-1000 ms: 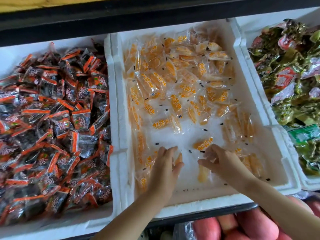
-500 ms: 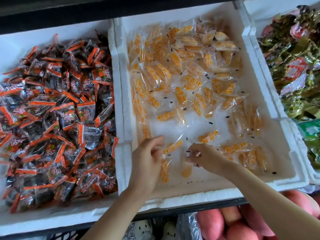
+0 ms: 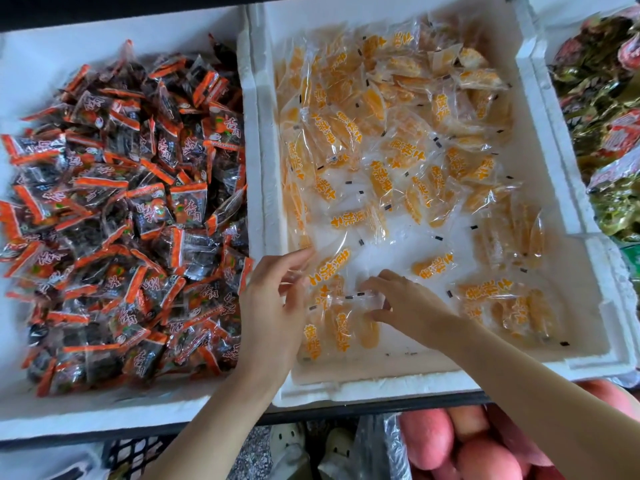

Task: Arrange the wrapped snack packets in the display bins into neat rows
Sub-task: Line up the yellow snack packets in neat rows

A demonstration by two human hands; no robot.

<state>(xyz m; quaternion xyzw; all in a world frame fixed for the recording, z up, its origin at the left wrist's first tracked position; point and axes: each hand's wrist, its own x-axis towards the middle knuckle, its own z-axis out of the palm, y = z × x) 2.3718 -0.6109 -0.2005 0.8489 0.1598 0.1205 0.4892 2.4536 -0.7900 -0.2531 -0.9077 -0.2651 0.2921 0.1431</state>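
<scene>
1. Your left hand (image 3: 273, 306) is in the near left corner of the middle bin (image 3: 381, 384), fingers (image 3: 298, 254) straight and apart, tips touching a slanted packet (image 3: 332, 266).
2. Your right hand (image 3: 407, 303) has fingers curled, pinching the clear top of the rightmost packet (image 3: 365, 332) in a short row by the near wall.
3. The loose yellow packets (image 3: 398, 133) lie jumbled across the bin's far half.
4. Red-and-black packets (image 3: 131, 209) fill the left bin (image 3: 27, 81); green packets (image 3: 602, 84) lie at the far right.

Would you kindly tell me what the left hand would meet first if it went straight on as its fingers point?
Most likely the slanted orange snack packet just beyond the fingers of the left hand, in the foam bin, though depth is unclear.
</scene>
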